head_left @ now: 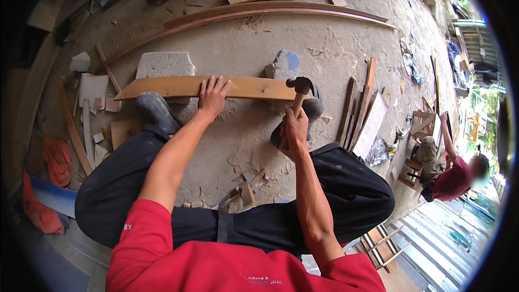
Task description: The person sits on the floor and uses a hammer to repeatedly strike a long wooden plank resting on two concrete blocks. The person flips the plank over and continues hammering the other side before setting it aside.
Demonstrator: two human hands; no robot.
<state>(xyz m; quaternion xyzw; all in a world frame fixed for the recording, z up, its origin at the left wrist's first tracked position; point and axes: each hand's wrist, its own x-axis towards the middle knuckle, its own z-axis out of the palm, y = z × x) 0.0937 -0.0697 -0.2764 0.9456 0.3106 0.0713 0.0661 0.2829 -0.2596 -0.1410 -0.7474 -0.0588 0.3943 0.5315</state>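
Note:
A long yellow-brown wooden board (173,86) lies across two rough concrete blocks, its left end cut to a slant. My left hand (213,97) rests on the board near its middle, fingers spread over the top face. In my right hand (295,130) is a claw hammer (300,87), gripped by its wooden handle. The dark hammer head is over the board's right end and hides part of it. Under the board's left part stands the pale block (165,65); the other block (283,65), with a blue patch, supports the right part.
My grey shoes (157,109) touch or sit close to the board's ends. Wood strips (359,111) lean at the right, and long planks (270,11) lie beyond the blocks. Scraps (246,194) lie between my legs. Another person (451,178) sits far right near a small wooden frame.

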